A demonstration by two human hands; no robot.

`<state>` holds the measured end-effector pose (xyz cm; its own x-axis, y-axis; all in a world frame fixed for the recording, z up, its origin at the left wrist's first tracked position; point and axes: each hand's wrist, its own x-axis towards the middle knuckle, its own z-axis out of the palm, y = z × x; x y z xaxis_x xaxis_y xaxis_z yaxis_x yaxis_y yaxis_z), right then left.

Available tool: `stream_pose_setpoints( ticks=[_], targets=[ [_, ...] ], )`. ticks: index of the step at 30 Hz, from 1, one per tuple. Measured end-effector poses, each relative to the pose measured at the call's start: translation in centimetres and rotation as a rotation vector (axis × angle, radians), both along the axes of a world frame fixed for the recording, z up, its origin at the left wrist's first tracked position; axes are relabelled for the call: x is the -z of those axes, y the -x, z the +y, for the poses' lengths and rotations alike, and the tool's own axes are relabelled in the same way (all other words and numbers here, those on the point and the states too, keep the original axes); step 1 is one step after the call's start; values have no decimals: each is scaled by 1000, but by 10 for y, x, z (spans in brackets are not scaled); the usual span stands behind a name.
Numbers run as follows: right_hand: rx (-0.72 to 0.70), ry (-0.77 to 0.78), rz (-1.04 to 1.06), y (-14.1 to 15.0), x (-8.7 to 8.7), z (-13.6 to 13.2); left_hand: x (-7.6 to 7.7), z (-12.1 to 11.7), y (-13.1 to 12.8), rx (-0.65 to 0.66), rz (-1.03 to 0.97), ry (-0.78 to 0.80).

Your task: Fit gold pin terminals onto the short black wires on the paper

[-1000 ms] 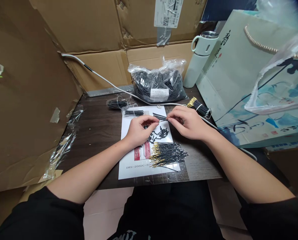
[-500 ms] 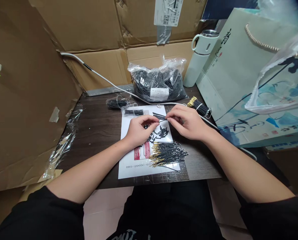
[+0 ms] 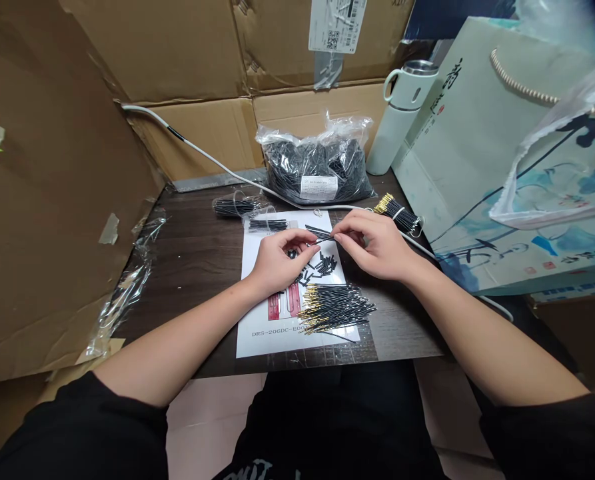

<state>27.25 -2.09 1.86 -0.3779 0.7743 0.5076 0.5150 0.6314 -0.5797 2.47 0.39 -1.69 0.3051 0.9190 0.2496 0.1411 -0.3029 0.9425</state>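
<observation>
My left hand (image 3: pixel 280 259) and my right hand (image 3: pixel 374 245) meet over a white printed sheet (image 3: pixel 264 333) on a dark wooden table (image 3: pixel 197 267). Both pinch the ends of one thin black wire (image 3: pixel 322 240) stretched between their fingertips. Below the hands lies a scatter of short black tube pieces (image 3: pixel 317 267). Nearer to me rests a heap of black wires with gold tips (image 3: pixel 334 308). A few finished wires (image 3: pixel 318 232) lie just beyond the fingers.
A clear bag of black parts (image 3: pixel 317 167) sits at the back. A banded bundle of gold-tipped wires (image 3: pixel 397 213) lies right, small bundles (image 3: pixel 237 208) left. A white flask (image 3: pixel 400 113), a paper gift bag (image 3: pixel 502 167), a white cable (image 3: pixel 202 157) and cardboard walls (image 3: pixel 52 200) surround the table.
Both hands stay nearly in place; the fingertips have shifted slightly along the wire. Nothing else has moved.
</observation>
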Motion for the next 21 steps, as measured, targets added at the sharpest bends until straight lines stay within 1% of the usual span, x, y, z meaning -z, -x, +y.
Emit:
stream_pose_setpoints(
  ticks=[7,12,21],
  targets=[
    [11,-24,13,1,-3,1,0,-1,-1,-19,21,-7],
    [6,-53,25,0,0,2,1,0,0,-15,23,-9],
    [5,-18,9,0,2,3,1,1,1,-20,18,-26]
  ],
)
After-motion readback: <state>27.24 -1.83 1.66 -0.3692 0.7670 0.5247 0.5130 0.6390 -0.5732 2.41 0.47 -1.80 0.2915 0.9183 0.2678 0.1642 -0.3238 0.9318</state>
